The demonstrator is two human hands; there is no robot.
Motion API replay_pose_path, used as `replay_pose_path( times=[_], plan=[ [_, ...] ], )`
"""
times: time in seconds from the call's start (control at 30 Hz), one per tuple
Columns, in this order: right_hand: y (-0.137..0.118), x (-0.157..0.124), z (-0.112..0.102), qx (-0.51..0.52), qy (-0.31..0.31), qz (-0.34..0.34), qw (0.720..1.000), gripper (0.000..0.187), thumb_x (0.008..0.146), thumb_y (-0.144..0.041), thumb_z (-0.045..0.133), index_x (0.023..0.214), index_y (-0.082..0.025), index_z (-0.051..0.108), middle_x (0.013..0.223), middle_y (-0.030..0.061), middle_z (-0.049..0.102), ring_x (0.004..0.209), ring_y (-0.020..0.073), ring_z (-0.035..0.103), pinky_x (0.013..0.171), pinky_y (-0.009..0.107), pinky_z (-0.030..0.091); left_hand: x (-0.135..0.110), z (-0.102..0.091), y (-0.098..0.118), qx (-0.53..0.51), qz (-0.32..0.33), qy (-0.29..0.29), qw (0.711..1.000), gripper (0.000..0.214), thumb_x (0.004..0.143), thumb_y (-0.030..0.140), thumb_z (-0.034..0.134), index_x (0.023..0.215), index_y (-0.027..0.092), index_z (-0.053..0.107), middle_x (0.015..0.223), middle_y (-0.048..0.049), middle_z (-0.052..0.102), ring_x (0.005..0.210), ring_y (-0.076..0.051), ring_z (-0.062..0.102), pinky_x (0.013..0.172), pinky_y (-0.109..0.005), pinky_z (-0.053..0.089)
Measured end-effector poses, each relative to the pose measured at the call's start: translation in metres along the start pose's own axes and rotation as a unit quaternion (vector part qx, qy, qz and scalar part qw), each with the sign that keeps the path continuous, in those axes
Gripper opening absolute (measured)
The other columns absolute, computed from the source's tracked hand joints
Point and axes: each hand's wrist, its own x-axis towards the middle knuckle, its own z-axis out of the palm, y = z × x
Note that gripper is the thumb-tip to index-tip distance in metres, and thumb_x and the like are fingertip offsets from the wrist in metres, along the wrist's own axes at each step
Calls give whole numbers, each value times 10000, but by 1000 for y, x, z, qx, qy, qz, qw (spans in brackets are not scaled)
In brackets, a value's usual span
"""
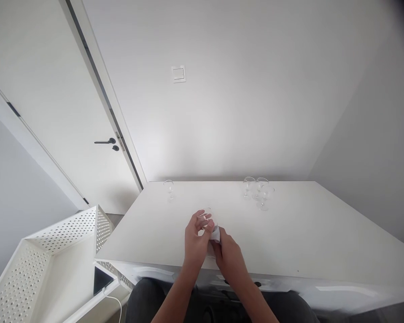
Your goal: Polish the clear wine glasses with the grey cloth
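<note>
My left hand (199, 233) is closed round the bowl of a clear stemmed glass (207, 214), tilted above the near middle of the white table. My right hand (228, 251) is closed on a white cloth (215, 234), which wraps the lower part of the glass. The stem and foot are hidden by the cloth and fingers. Whether the cloth is fabric or paper is hard to make out.
A single stemmed glass (169, 188) stands at the table's back left. A group of three glasses (263, 195) stands back right. The white table (309, 233) meets the wall. Left of it are a perforated white shelf unit (70, 233), a tablet (101, 280) and a door (74, 116).
</note>
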Motion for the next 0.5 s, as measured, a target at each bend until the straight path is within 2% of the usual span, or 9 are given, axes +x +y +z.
replay_pose_path(
  times=[0.07,0.13,0.2,0.23,0.27,0.33,0.37,0.43,0.5],
  plan=[
    [0,-3,-1,120,-49,46,991,333,951,-484,541,1098,-204,644,932,87,686,852,244,608,747,352,487,1,-3,1,-39,-36,-45,998,552,801,471,797,1249,173,674,1246,-169,707,1116,-288,677,956,-403,522],
    [-1,-6,-5,271,-112,126,948,357,926,-524,586,1026,-188,656,898,77,669,813,227,607,714,332,484,4,-8,3,-91,-89,-100,987,554,854,526,724,1242,134,673,1274,-210,685,1098,-306,676,888,-413,540],
    [-1,-7,-8,353,-146,179,907,377,914,-549,602,976,-180,655,854,66,645,741,200,581,665,314,463,6,-12,4,-112,-106,-132,979,566,880,543,684,1248,114,666,1296,-235,667,1105,-321,669,864,-422,542],
    [-1,-7,-9,353,-150,179,906,371,912,-548,609,964,-183,653,835,60,634,725,193,570,661,311,456,6,-12,4,-101,-97,-130,982,561,881,534,688,1252,114,662,1293,-233,669,1105,-319,669,877,-426,539],
    [0,-7,-8,324,-140,159,922,356,907,-539,620,955,-188,653,821,54,628,727,194,563,671,313,454,6,-12,4,-79,-79,-113,987,549,873,516,708,1252,122,660,1279,-223,678,1102,-311,672,903,-429,533],
    [0,-5,-5,205,-78,93,971,327,901,-523,629,963,-203,658,834,52,638,760,207,557,707,322,450,4,-9,3,-21,-37,-58,997,535,837,477,763,1244,146,658,1242,-188,702,1106,-292,676,970,-428,513],
    [0,-5,-3,142,-39,61,987,319,901,-521,625,973,-212,658,850,55,646,772,214,552,717,326,445,2,-7,2,0,-20,-37,999,540,817,460,789,1245,159,655,1235,-171,708,1118,-284,674,1002,-425,501],
    [-1,-6,1,88,-1,32,996,310,909,-517,610,1000,-223,654,878,59,656,787,222,551,727,330,441,1,-4,1,10,-7,-27,1000,555,800,441,809,1259,174,647,1245,-155,706,1136,-276,668,1027,-418,489],
    [-1,-8,0,167,-37,69,983,316,926,-514,594,1025,-219,650,887,61,655,795,218,565,727,326,450,1,-3,1,-27,-33,-53,998,547,826,467,776,1261,160,652,1258,-172,699,1113,-279,672,981,-417,510]
  ],
)
